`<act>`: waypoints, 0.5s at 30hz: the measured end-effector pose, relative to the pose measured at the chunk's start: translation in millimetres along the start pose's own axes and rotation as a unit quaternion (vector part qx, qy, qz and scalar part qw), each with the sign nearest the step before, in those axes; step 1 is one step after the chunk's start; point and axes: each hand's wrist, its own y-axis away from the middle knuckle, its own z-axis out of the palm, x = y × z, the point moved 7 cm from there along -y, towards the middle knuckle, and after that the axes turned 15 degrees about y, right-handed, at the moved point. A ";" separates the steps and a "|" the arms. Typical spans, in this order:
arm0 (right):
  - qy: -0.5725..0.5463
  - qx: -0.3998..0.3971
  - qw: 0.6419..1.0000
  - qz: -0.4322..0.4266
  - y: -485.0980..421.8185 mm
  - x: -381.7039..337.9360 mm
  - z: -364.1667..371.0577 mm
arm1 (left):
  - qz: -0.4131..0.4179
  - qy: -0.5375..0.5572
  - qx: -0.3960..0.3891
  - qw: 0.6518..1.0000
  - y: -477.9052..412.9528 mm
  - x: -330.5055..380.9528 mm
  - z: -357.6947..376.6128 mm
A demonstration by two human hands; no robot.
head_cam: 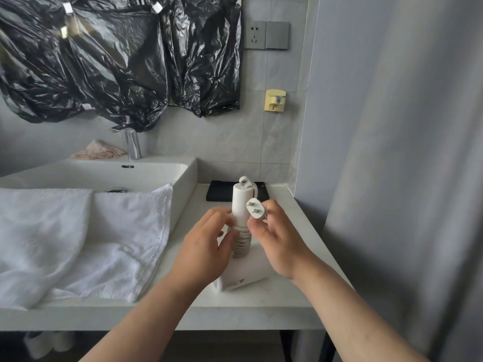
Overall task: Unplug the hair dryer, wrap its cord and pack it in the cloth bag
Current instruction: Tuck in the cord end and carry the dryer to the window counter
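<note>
A white hair dryer [241,202] stands on the counter with its handle pointing up and its barrel [248,279] lying on the surface. The white cord [241,244] is coiled in several turns around the lower handle. My left hand [206,246] grips the handle over the coils. My right hand [274,241] pinches the white two-pin plug [255,208] beside the handle, pins facing me. A flat black cloth item [219,190], possibly the bag, lies behind the dryer against the wall.
A wall socket [254,35] sits high on the tiled wall. White towels [86,236] drape over the sink [188,176] at left, by the faucet [132,145]. A yellow hook [275,100] and a grey curtain [405,152] are to the right.
</note>
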 end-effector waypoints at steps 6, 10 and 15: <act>-0.034 -0.017 0.999 0.014 -0.1 11.0 1.8 | 0.057 -0.080 -0.030 0.995 -2.2 1.9 3.8; -0.088 -0.055 0.993 0.059 4.1 18.9 -0.2 | 0.034 -0.068 -0.043 0.996 -3.3 -2.4 5.2; -0.096 -0.033 0.994 0.048 5.9 21.4 -7.6 | -0.002 -0.051 -0.048 0.998 -2.6 -9.3 8.2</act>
